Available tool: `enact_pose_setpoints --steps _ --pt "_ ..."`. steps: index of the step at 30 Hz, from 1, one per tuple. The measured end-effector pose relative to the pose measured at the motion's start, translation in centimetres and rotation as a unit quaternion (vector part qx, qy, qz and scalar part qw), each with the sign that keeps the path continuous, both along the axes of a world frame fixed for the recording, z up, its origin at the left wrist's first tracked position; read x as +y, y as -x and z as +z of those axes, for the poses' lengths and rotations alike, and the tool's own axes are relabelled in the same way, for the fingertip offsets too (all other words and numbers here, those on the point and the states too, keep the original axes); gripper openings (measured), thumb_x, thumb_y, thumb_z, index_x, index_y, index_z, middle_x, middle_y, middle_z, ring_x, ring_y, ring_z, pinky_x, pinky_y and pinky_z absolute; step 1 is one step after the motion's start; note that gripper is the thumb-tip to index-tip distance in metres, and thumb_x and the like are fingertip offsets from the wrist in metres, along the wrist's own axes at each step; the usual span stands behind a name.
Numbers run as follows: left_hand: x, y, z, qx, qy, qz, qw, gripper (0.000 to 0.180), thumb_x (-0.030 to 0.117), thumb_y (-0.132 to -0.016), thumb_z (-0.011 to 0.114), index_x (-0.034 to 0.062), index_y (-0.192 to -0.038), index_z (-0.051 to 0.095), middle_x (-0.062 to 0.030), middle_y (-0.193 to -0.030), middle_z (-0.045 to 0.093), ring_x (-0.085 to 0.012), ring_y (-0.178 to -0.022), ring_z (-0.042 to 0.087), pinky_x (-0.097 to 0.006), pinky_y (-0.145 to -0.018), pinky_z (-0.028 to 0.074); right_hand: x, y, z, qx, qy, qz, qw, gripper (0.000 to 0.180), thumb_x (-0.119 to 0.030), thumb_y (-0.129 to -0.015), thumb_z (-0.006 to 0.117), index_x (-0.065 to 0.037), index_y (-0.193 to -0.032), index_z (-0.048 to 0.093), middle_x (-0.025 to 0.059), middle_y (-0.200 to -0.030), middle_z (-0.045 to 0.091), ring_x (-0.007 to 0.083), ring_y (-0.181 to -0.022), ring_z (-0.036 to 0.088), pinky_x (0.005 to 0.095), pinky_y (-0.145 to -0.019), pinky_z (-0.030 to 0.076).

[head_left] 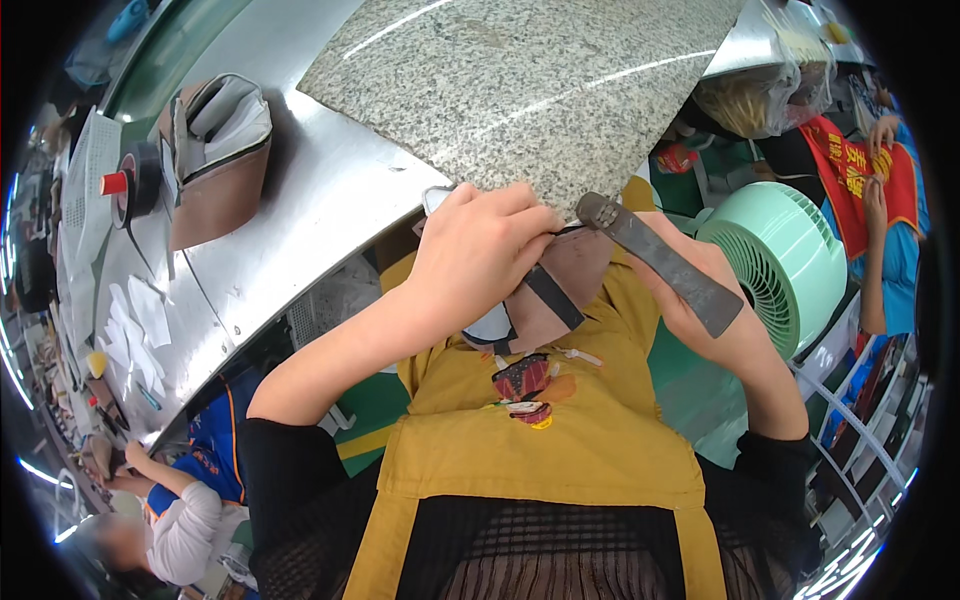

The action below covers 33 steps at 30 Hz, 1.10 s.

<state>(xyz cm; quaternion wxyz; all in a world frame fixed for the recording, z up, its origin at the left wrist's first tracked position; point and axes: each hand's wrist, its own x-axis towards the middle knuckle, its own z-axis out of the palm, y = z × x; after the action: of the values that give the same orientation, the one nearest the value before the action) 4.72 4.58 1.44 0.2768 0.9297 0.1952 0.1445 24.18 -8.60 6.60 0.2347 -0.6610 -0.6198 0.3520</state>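
1. My left hand [490, 245] is curled nearly closed over the top edge of a dusty-pink bag [572, 285], fingers pinching the rim.
2. My right hand [712, 262] is bent closed and has hold of a dark hammer [665, 265]. The hammer's long head lies across my view, so I can't tell just how the fingers wrap, or whether any of them touch the bag.
3. The bag is in front of my apron [540, 450], at the near edge of the speckled stone slab [520, 90], tilted, with its black strap towards me.
4. I judge the bag light and soft, bendy in the walls and firmer along the seamed rim. It looks smooth but not very slippery, and hard to break, though a hard metal edge could mark it. The rim is the best place to take hold.
5. The hammer looks heavy and stiff, its weight in the head, so I'd keep a snug grip on it.
6. To the left on the metal tabletop [330, 190] stand a similar bag [225, 205] and a black roll of tape [146, 185].
7. I see no label I can read on the bag. A red sash [845, 190] at far right has yellow characters, and a blue vest [215, 440] at near left has small orange lettering.
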Motion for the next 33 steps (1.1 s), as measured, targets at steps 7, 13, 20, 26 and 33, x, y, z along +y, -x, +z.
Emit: enact_pose_setpoints --steps 7,13,20,26,33 --pt "-0.2 0.8 -1.0 -0.049 -0.210 -0.086 0.973 0.032 0.012 -0.071 0.063 0.0109 -0.102 0.066 0.0026 -0.082 0.053 -0.0128 -0.069 0.053 -0.027 -0.061 0.040 0.4 0.1 0.4 -0.024 0.011 0.030 0.999 0.040 -0.009 -0.081 0.058 -0.004 -0.119 0.047 0.0178 -0.090 0.062 0.0365 -0.081 0.063 0.0407 -0.065 0.050" --pt "0.1 0.8 -1.1 -0.050 -0.232 -0.116 0.964 0.034 0.011 -0.070 0.061 0.0063 -0.103 0.064 0.0008 -0.080 0.048 -0.0125 -0.070 0.051 -0.027 -0.059 0.039 0.5 0.3 1.7 -0.025 0.015 0.021 0.999 0.042 -0.005 -0.081 0.058 -0.004 -0.121 0.047 0.0170 -0.091 0.062 0.0357 -0.081 0.064 0.0388 -0.065 0.051" --pt "0.2 0.6 -1.3 -0.072 -0.221 -0.111 0.966 0.024 0.012 -0.068 0.060 0.0057 -0.092 0.062 -0.0005 -0.078 0.046 -0.0137 -0.071 0.050 -0.027 -0.059 0.038 0.7 0.6 1.5 0.023 0.006 0.008 1.000 0.038 -0.001 -0.082 0.057 -0.004 -0.120 0.049 0.0156 -0.093 0.062 0.0362 -0.081 0.063 0.0373 -0.066 0.051" --pt "0.2 0.9 -1.4 -0.049 -0.211 -0.113 0.970 0.032 0.012 -0.070 0.061 0.0067 -0.101 0.063 0.0001 -0.083 0.050 -0.0135 -0.073 0.053 -0.027 -0.062 0.040 1.2 0.7 1.4 0.028 0.014 0.017 0.999 0.036 0.000 -0.084 0.056 -0.004 -0.119 0.049 0.0152 -0.092 0.061 0.0361 -0.081 0.063 0.0371 -0.067 0.050" --pt "0.3 1.0 -1.9 -0.064 -0.128 -0.091 0.986 0.026 0.011 -0.071 0.060 0.0078 -0.097 0.063 -0.0009 -0.084 0.053 -0.0141 -0.072 0.055 -0.027 -0.063 0.040 0.8 0.9 0.4 -0.026 0.030 0.043 0.998 0.041 -0.007 -0.081 0.061 -0.005 -0.119 0.046 0.0168 -0.091 0.061 0.0356 -0.080 0.063 0.0393 -0.063 0.049"
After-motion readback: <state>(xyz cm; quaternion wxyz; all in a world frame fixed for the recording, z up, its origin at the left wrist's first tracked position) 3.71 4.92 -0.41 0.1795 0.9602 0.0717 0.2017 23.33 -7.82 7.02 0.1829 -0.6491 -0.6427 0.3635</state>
